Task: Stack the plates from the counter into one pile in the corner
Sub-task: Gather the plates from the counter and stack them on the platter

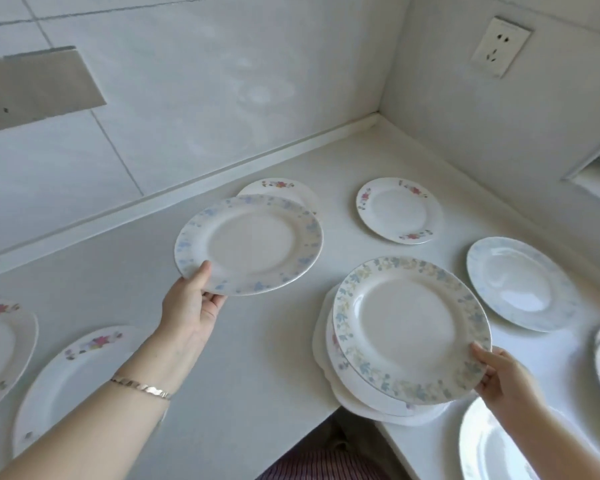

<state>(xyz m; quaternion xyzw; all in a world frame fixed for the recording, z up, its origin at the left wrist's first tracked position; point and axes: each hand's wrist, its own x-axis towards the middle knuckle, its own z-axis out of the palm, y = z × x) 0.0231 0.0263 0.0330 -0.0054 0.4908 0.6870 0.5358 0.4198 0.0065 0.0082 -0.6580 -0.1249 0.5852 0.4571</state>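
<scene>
My left hand (193, 303) grips the near rim of a white plate with a blue flower border (248, 244), held above the counter. It partly hides a red-flowered plate (281, 186) behind it. My right hand (506, 379) holds the near right rim of a plate with a blue and yellow leaf border (411, 329). That plate is over a small pile of white plates (329, 368) at the counter's inner edge. A small red-flowered plate (399, 210) lies alone nearer the corner.
More plates lie on the white L-shaped counter (278, 341): a pale blue one (520, 284) at right, two flowered ones (80, 372) at left, others at the right edge and bottom right (485, 445). A wall socket (501, 46) sits above the corner.
</scene>
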